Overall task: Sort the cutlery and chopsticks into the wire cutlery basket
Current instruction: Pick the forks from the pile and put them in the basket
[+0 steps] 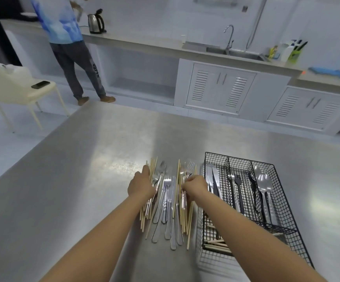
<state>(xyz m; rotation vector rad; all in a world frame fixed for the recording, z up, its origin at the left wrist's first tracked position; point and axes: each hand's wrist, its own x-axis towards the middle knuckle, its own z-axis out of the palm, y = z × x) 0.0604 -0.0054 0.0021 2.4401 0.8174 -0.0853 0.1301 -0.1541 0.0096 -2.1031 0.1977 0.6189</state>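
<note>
Both hands [140,185] on cutlery pile [168,202].

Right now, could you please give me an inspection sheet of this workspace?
Surface: steel table, bare apart from the job's things.
Job's things: loose pile of cutlery and chopsticks left of the wire cutlery basket; basket holds knives, forks, spoons in three long compartments, chopsticks in the near cross compartment.
Clutter: nothing seen on the table.
Hands: left hand rests on the pile's left edge; right hand pinches pieces at its right side.
Cables: nothing seen.
Surroundings: another person at the counter by a kettle; sink; chair carrying a phone.
</note>
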